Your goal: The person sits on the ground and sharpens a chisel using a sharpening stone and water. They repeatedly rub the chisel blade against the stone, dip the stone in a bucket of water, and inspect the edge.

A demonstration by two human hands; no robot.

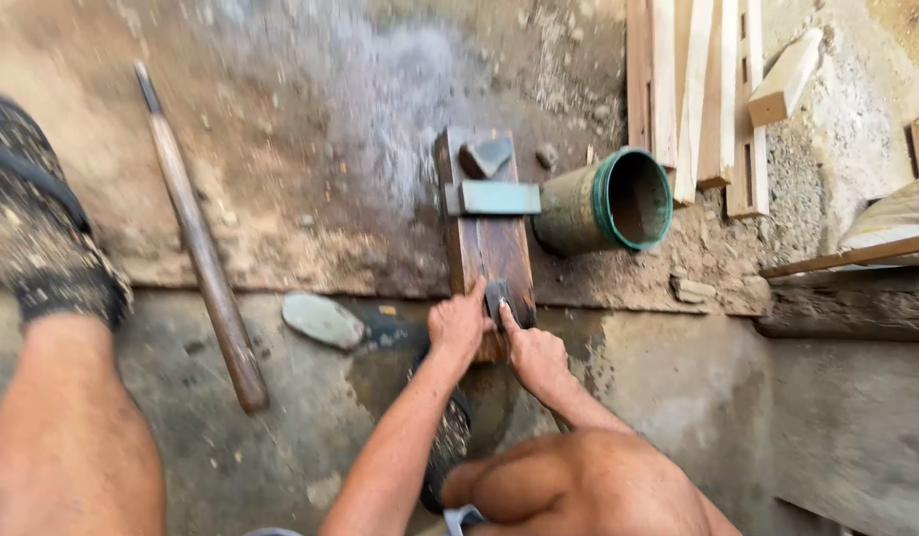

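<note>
We press a small blade (498, 298) flat on the block (489, 248), whose long axis runs near to far, left hand (458, 326) and right hand (535, 355) fingers nearly closed on it.

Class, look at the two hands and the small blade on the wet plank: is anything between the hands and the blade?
Nothing visible. Both the left hand and right hand already press on the blade, which lies on the plank. The grey stone lies farther up the plank, apart from them.

hands 2 (458, 323) (535, 355) | wooden handle 1 (203, 258) | green bucket 1 (606, 203) | flat stone 1 (323, 320)
</note>
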